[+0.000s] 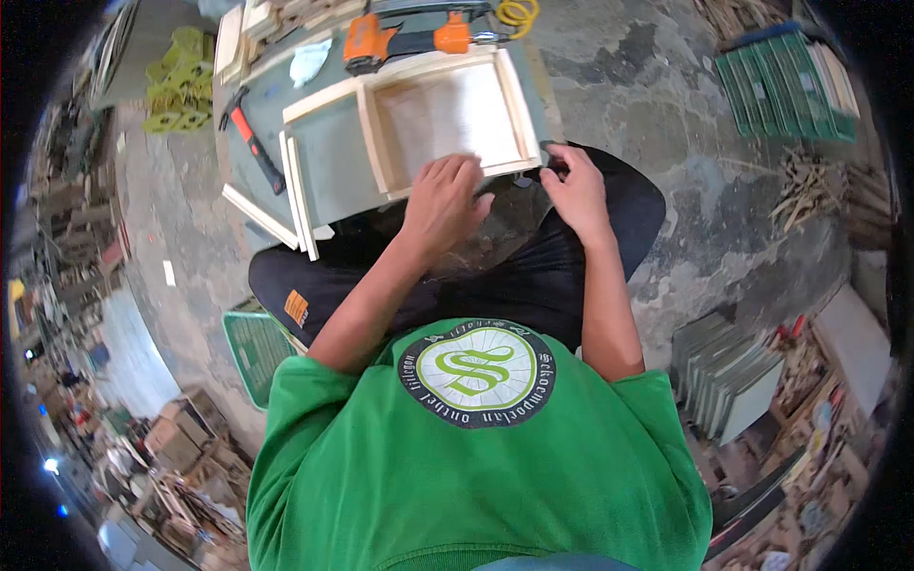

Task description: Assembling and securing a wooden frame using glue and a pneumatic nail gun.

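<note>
A pale wooden frame (369, 133) lies on the low grey-green worktable (335, 181), with one crossbar and a panel (443, 109) filling its right part. My left hand (446, 202) is over the frame's near rail, fingers bent forward, thumb apart, with nothing visible in it. By the frame's near right corner, my right hand (578, 193) has its thumb and fingers curled in at the table edge. A small dark bit shows at its fingertips, too small to name. Loose wooden strips (299, 195) rest at the table's near left.
An orange and black nail gun (409, 41) with a yellow coiled hose (517, 16) lies beyond the frame. A red-handled hammer (255, 143) is left of it. Green crates (783, 86) stand at the far right, another crate (255, 354) by my left knee. Stacked panels (728, 371) stand to the right.
</note>
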Available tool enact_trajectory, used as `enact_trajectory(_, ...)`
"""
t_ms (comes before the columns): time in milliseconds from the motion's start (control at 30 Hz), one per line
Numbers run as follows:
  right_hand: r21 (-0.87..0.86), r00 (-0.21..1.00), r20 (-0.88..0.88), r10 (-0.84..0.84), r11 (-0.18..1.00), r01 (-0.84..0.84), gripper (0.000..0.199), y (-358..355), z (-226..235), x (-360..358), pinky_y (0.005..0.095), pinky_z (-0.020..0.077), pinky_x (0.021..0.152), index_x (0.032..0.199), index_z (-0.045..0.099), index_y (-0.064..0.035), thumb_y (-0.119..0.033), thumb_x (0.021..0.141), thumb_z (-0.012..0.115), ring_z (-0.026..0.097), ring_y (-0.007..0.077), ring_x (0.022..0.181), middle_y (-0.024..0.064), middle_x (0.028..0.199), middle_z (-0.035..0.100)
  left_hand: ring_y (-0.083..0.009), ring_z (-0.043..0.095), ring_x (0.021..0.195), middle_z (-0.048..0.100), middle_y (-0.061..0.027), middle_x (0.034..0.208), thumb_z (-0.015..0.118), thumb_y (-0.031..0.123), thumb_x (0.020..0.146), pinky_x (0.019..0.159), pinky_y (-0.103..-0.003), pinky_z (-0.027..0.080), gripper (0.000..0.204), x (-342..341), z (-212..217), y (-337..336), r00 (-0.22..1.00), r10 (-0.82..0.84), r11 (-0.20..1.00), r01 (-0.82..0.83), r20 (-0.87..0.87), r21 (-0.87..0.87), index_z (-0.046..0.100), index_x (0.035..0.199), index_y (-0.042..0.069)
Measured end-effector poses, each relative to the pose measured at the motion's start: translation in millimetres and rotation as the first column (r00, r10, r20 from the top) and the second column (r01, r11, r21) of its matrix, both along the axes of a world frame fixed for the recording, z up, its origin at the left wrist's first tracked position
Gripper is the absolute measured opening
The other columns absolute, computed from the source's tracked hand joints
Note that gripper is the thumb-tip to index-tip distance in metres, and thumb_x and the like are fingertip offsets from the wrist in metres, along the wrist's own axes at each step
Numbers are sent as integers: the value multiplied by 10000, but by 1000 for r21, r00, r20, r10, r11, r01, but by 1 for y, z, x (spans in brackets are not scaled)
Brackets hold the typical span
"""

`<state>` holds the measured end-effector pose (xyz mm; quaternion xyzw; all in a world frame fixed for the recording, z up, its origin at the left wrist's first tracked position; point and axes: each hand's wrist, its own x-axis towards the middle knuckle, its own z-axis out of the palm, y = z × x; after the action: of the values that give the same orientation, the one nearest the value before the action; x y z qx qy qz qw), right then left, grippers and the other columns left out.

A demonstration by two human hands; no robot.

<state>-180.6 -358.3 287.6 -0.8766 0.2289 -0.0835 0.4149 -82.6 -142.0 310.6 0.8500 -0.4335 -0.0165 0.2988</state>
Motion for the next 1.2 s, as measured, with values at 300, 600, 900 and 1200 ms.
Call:
enact_trajectory(300,-118,999,-29,46,992,-49,292,11,1,-10,441,469,948,1079,628,-66,-153,818,725,540,337,1124,110,1141,615,-322,432,1369,585,-112,1259,712,73,758,1149,-547,279,409,10,-48,-56,990,-143,985,142,3,97,499,1107,69)
enact_trajectory(600,-172,999,-24,30,984,-34,218,7,-10,-3,432,482,915,1012,626,-81,-145,827,722,547,322,1090,86,1072,619,-289,430,1374,570,-96,1303,721,90,760,1176,-547,233,477,8,-45,-59,996,-80,992,82,-24,100,482,1174,69)
enact_trajectory(900,-176,999,42,0,984,7,183,13,-17,-3,430,482,902,979,655,-81,-126,815,725,560,329,1055,94,1017,638,-291,438,1364,539,-131,1372,739,126,755,1165,-540,258,785,6,-40,-59,998,-23,998,27,-58,60,361,1442,94)
enact_trajectory(1200,128,981,81,-174,978,163,290,32,-37,-8,420,395,1053,1068,708,-27,-62,793,626,445,374,1258,136,1334,555,-284,420,1388,539,-150,1383,742,186,766,1165,-547,244,844,4,-39,-63,998,11,993,-4,-55,119,315,1493,142)
